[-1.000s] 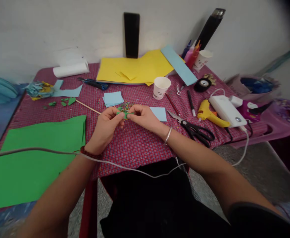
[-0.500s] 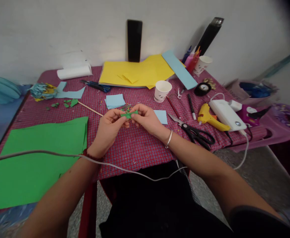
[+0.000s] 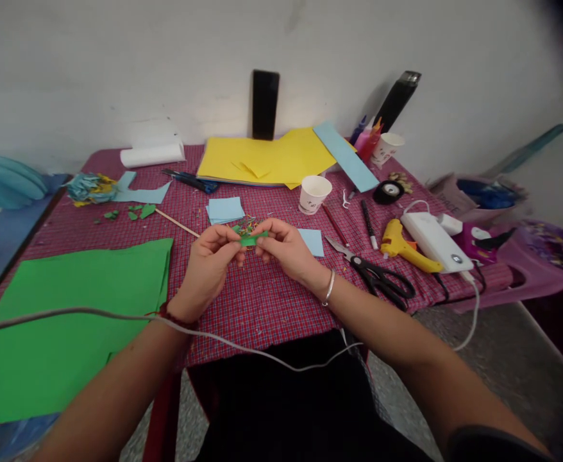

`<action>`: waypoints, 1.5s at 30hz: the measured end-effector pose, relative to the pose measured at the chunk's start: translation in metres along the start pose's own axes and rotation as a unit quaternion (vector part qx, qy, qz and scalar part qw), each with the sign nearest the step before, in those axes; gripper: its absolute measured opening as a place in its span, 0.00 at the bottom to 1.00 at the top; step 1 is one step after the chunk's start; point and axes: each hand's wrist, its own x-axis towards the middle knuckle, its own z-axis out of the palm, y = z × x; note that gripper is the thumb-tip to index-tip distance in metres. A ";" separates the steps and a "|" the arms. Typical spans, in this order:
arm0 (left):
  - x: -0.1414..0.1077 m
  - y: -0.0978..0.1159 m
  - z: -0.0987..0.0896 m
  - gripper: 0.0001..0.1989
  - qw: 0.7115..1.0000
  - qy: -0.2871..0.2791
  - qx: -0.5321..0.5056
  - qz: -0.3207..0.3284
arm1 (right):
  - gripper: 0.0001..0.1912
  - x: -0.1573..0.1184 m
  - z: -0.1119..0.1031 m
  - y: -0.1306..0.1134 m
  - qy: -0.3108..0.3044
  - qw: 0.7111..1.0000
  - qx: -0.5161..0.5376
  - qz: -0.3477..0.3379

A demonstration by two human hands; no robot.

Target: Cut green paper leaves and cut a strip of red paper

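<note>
A small strip of green paper [image 3: 252, 240] is pinched between my two hands, just above the checked tablecloth [image 3: 257, 305]. My left hand [image 3: 210, 262] grips its left end with thumb and fingers; my right hand [image 3: 288, 251] holds the right end the same way. Behind the fingers lies a scatter of tiny coloured scraps [image 3: 247, 226], partly hidden. Light blue paper squares [image 3: 226, 210] sit beyond my left hand, and another blue square [image 3: 312, 242] is partly covered by my right hand. A thin wooden stick [image 3: 178, 222] points toward my left fingers.
Black-handled scissors [image 3: 375, 273], a yellow glue gun [image 3: 406, 249] and a white power strip [image 3: 438, 242] lie to the right. A paper cup [image 3: 315, 194] stands beyond my hands. Green sheets [image 3: 79, 314] cover the left side. A grey cable [image 3: 243, 342] crosses over my left forearm.
The view has tilted up a little, so the table sits lower in the picture. Both hands still hold the green strip, which has turned slightly between the fingers.
</note>
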 end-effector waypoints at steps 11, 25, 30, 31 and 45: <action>-0.008 0.005 0.001 0.05 0.997 -0.033 -0.056 0.043 | 0.03 -0.007 0.003 -0.003 -0.020 0.996 0.082 0.012; -0.010 0.002 0.002 0.09 0.999 -0.018 -0.032 -0.013 | 0.04 -0.010 0.004 -0.007 -0.024 0.999 -0.027 -0.032; -0.008 0.005 0.000 0.07 0.995 -0.020 -0.093 -0.019 | 0.05 -0.010 0.005 -0.008 -0.036 0.997 -0.050 -0.057; -0.007 0.005 -0.002 0.05 0.993 -0.029 -0.104 -0.045 | 0.05 -0.010 0.005 -0.007 -0.037 0.996 -0.052 -0.056; -0.001 0.005 -0.014 0.35 0.933 -0.195 0.061 -0.297 | 0.07 -0.011 0.000 -0.006 -0.048 0.972 -0.181 -0.142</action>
